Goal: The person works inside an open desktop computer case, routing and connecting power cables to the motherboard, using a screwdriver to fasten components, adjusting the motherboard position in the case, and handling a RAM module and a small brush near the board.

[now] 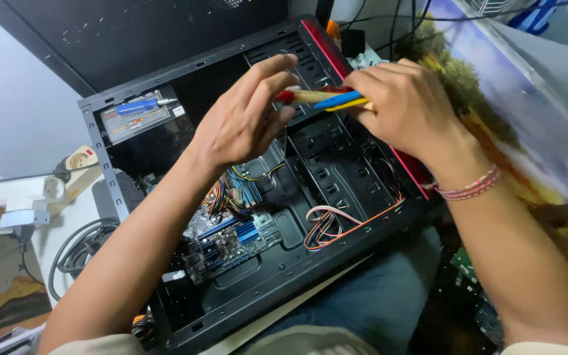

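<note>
Both hands hover over an open black computer case (185,329) lying on its side. My right hand (405,105) grips a bundle of thin tools (336,100) with blue, yellow and pale handles. My left hand (248,121) pinches the red-tipped end (286,96) of that bundle between thumb and fingers. Below, inside the case, lie a motherboard with a blue heatsink (248,231) and coloured cables (327,223). A braided bracelet (471,187) circles my right wrist.
A power supply with a blue screwdriver (136,106) on it fills the case's far-left corner. A cream power strip (77,167) and coiled grey cables (80,246) lie at the left. A printed picture surface (527,131) spreads to the right.
</note>
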